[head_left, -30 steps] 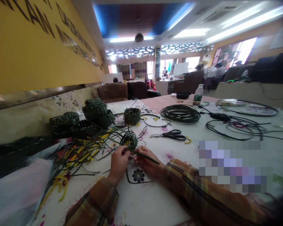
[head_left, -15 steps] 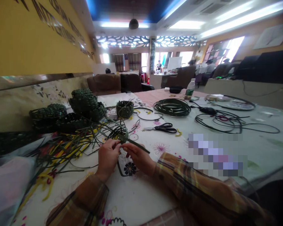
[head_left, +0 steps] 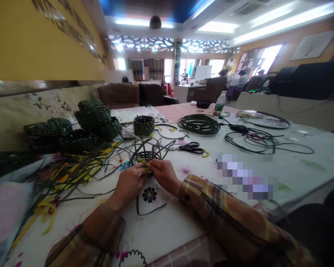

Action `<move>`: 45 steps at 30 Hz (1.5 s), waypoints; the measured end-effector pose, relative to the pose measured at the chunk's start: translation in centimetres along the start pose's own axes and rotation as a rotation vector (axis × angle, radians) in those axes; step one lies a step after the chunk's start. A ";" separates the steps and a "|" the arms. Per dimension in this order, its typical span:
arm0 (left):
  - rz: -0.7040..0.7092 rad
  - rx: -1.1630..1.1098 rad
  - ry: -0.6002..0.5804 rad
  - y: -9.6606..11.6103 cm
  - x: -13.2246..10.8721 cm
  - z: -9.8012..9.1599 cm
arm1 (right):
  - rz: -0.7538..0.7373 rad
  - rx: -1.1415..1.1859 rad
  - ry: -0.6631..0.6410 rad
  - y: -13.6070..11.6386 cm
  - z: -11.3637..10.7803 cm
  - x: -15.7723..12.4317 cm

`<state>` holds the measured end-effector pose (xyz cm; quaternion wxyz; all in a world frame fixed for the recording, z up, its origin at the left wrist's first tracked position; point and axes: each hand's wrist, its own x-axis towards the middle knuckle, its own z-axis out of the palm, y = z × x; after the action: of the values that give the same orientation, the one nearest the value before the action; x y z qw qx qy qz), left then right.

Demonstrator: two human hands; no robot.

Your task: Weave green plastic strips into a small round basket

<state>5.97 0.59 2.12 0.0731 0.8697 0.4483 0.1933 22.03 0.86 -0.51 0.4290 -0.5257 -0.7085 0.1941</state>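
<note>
A partly woven basket (head_left: pixel 144 156) of dark green strips stands on the table in front of me, loose strip ends splaying up around it. My left hand (head_left: pixel 130 182) grips its near side with fingers pinched together. Close beside it, almost touching, my right hand (head_left: pixel 163 171) pinches the same near edge. Bits of yellow strip show between the fingers; exactly what the fingertips press is hidden. A thin dark strip (head_left: pixel 151 213) trails on the cloth below the hands.
Finished green woven baskets (head_left: pixel 91 118) are piled at left, with a small one (head_left: pixel 144 125) behind. Loose green and yellow strips (head_left: pixel 80 168) lie leftward. Black scissors (head_left: pixel 191 147), a strip coil (head_left: pixel 199 124), a cable (head_left: pixel 253 141) and a bottle (head_left: pixel 220 102) are to the right.
The basket's opening now faces me more, its strips fanned out. The broad strip that lay over my right hand is gone from there; my right hand has moved up to the basket.
</note>
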 end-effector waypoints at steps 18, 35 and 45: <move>0.086 0.019 0.163 -0.7 -0.5 2.9 | 0.208 0.197 -0.254 -0.6 -1.7 1.7; -0.092 -0.152 0.296 -1.4 -0.3 2.7 | -0.168 0.182 -0.108 -0.9 -0.6 -0.2; -0.223 -0.305 0.312 -1.4 0.0 1.8 | 0.003 0.102 0.014 -0.2 0.4 0.0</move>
<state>5.62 1.50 -0.01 0.1540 0.7533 0.5131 0.3814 21.66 0.83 -0.61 0.4598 -0.5054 -0.6940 0.2270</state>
